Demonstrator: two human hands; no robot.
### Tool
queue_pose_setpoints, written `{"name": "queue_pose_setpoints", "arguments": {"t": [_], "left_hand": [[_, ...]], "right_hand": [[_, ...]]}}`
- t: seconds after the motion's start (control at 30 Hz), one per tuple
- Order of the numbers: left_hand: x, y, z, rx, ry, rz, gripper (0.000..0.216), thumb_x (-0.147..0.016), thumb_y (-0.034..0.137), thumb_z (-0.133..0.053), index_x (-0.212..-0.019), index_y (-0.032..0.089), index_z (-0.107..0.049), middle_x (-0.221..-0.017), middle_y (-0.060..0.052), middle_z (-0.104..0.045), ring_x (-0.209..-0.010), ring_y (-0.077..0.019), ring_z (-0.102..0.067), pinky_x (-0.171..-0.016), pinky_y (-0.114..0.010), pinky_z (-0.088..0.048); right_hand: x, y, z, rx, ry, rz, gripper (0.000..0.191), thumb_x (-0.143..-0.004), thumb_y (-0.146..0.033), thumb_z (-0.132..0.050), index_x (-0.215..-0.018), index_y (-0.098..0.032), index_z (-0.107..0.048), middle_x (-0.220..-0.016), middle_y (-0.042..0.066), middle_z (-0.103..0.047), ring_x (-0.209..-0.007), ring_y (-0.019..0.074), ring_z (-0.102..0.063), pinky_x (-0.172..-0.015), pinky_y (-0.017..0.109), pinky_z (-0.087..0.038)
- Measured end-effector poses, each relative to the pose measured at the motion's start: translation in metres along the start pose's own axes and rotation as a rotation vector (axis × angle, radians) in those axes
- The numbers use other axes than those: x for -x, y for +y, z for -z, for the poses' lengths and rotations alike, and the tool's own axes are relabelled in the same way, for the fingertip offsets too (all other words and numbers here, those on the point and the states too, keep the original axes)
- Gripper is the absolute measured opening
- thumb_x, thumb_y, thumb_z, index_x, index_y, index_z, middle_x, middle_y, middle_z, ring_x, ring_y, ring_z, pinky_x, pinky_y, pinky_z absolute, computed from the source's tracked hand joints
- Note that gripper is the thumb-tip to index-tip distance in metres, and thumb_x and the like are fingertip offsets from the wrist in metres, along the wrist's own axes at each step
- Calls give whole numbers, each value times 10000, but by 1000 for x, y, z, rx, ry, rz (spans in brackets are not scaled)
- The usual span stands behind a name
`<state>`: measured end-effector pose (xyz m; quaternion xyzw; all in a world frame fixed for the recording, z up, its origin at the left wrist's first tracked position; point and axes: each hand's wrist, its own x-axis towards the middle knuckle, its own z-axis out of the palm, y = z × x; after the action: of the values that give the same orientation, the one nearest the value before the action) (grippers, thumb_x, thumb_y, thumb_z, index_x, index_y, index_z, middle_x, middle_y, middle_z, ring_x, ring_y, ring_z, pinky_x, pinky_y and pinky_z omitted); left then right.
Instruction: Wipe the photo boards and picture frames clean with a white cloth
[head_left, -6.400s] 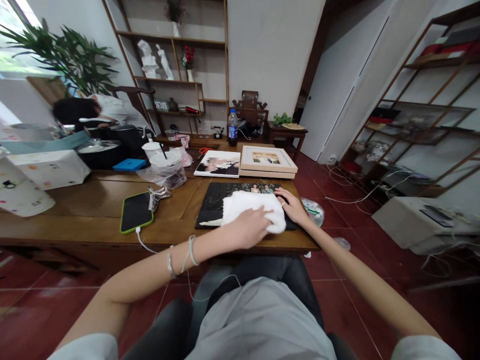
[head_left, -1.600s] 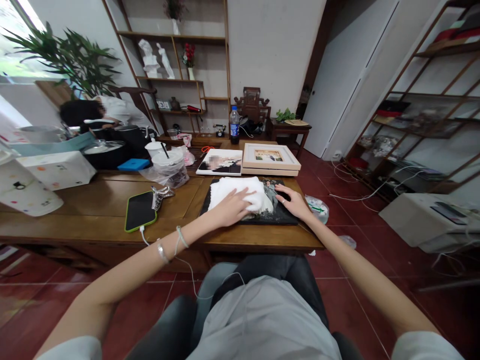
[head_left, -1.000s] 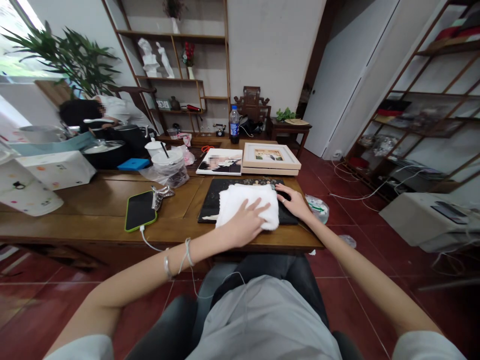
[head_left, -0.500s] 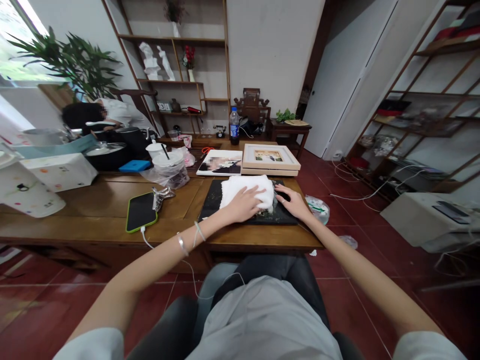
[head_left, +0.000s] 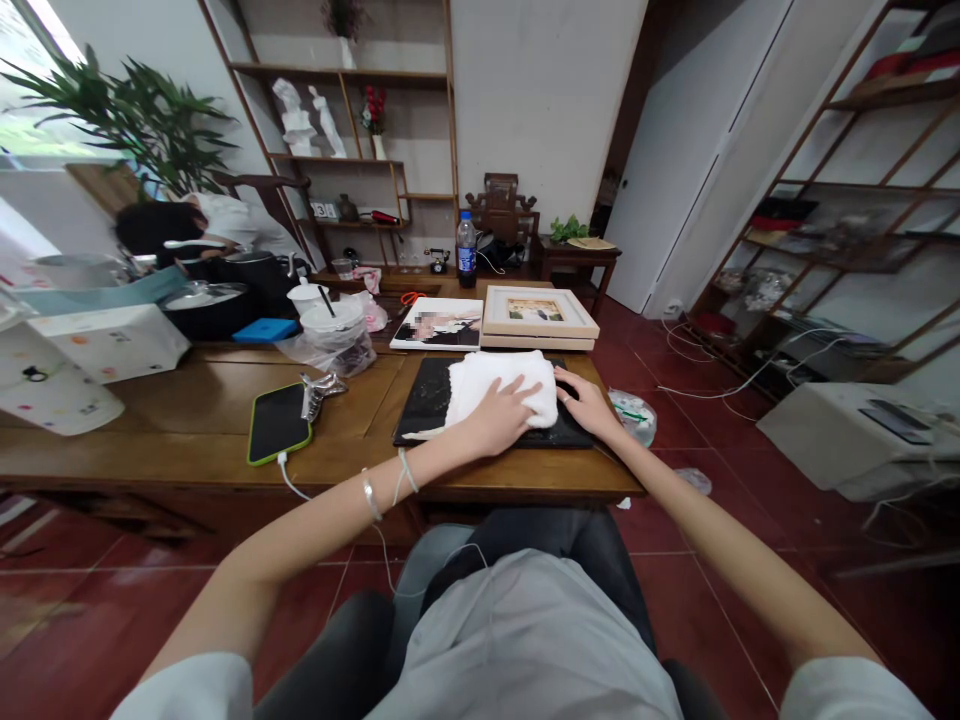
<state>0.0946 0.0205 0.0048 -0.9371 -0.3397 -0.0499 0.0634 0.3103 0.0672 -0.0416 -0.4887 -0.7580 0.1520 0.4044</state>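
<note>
At the near edge of the wooden table (head_left: 349, 440), a white cable (head_left: 292, 487) is hanging over the rim, its plug running into a green-cased phone (head_left: 280, 425) that is lying left of the hands. The two hands are resting apart from each other. The left hand (head_left: 501, 413) is lying on a folded white cloth (head_left: 480, 378), palm down with its fingers spread across the top. The cloth is covering the middle of a dark picture panel (head_left: 424, 388), which is lying flat by the table's near right corner. The right hand (head_left: 590, 403) is resting at the panel's right end, thumb and fingers parted; whether it is pressing there, one cannot tell.

Just beyond the panel, a white-edged print (head_left: 441, 326) is lying beside a pale frame (head_left: 574, 318), which is sitting by the table's right edge. To their left, a lidded cup (head_left: 335, 320) is standing in clear plastic. Farther back, toward the far edge, a blue-capped bottle (head_left: 466, 255) is standing upright.
</note>
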Motion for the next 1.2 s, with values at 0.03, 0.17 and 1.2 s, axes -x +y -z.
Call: {"name": "queue_pose_setpoints", "arguments": {"t": [0.03, 0.17, 1.2], "left_hand": [[10, 10, 3, -13, 0, -13, 279, -925, 225, -450, -1110, 222, -659, -1515, -56, -320, -1394, -327, -267, -1061, -561, -303], [45, 47, 12, -58, -3, -70, 253, -903, 227, -475, -1014, 207, -701, -1514, -52, -325, -1385, -345, -283, -1059, -561, -320], [18, 71, 4, -34, 35, 43, 252, -887, 225, -491, -1034, 182, -692, -1509, -88, -326, -1374, -417, -257, -1049, -628, -290]], "right_hand": [[0, 1, 0, -7, 1, 6, 363, -803, -162, -537, -1137, -201, -672, -1300, 78, -595, -1255, 250, -509, -1094, 440, -359], [0, 3, 1, -34, -7, 35, 335, -807, -173, -530, -1099, -226, -686, -1296, 60, -600, -1255, 240, -510, -1095, 439, -357], [-1, 2, 1, -164, 56, 21, 320, -857, -318, -499, -1105, -223, -677, -1331, 68, -573, -1289, 233, -471, -1117, 426, -320]]}}
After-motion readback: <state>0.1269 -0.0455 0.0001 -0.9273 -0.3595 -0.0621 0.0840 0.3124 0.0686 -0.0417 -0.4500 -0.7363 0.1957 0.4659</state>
